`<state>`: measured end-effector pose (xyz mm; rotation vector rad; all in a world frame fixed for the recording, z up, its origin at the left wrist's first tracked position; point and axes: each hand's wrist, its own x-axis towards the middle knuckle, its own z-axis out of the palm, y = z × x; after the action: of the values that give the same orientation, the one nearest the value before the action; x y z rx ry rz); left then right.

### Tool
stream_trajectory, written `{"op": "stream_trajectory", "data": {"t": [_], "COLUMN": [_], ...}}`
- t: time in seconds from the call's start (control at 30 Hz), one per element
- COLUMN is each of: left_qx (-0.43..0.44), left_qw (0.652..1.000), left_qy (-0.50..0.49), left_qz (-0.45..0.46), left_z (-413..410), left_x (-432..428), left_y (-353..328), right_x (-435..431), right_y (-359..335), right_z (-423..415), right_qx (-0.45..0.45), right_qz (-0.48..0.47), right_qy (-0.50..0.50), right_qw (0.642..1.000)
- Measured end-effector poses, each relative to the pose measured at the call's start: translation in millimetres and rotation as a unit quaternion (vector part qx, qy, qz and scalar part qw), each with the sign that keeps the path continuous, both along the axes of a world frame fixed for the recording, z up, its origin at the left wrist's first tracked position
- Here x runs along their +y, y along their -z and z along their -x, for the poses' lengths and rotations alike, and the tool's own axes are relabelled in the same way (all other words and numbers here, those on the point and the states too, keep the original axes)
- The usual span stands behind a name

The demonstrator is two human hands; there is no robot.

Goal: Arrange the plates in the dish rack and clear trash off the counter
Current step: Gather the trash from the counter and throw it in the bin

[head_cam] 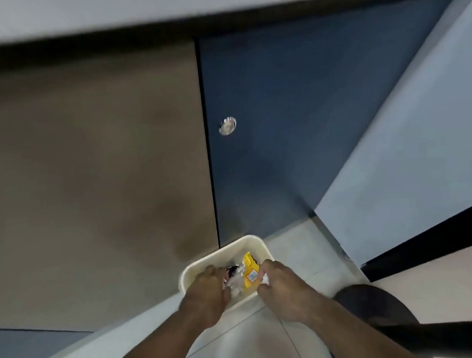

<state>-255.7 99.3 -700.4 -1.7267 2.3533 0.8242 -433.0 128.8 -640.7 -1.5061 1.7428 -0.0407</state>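
A cream-coloured waste bin stands on the floor against the cabinet front. Inside it lie a yellow wrapper, some white crumpled paper and a small dark scrap. Both my hands hang over the bin's near rim. My left hand has its fingers curled over the bin's left side, and white paper shows at its fingertips. My right hand pinches a small white crumpled piece of paper at the bin's right edge. No plates or dish rack are in view.
A brown cabinet panel and a dark blue door with a round metal knob rise behind the bin. A lighter blue open door angles in on the right. A dark round object sits on the tiled floor at lower right.
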Motion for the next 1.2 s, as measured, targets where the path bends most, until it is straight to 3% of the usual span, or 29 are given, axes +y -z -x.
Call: {"op": "stream_trajectory", "data": {"t": [0.13, 0.23, 0.43, 0.53, 0.63, 0.87, 1.2], "left_qx": [-0.026, 0.008, -0.024, 0.011, 0.009, 0.004, 0.038], "left_qw": [0.999, 0.997, 0.995, 0.992, 0.992, 0.993, 0.986], "left_qy": [0.014, -0.032, -0.051, -0.07, -0.059, -0.038, -0.023], "left_qz": [-0.016, -0.065, 0.081, 0.102, 0.113, 0.115, 0.16], "left_z": [10, 10, -9, -21, -29, -31, -21], "left_x": [-17, -26, -36, -36, -36, -14, 14], "left_y": [66, 98, 97, 79, 56, -53, -276], "right_x": [-9, -23, -61, -67, -64, -47, -26], "right_y": [65, 94, 132, 141, 131, 18, -231], "right_z": [4, 7, -16, -33, -38, -16, -3], "right_qx": [0.018, 0.037, -0.01, -0.061, -0.038, 0.021, -0.042], "right_qz": [0.002, 0.005, -0.01, -0.029, 0.003, 0.053, 0.127], "right_qy": [-0.03, -0.039, -0.001, 0.017, 0.005, -0.029, 0.002], "right_qw": [0.999, 0.999, 1.0, 0.998, 0.999, 0.998, 0.991]}}
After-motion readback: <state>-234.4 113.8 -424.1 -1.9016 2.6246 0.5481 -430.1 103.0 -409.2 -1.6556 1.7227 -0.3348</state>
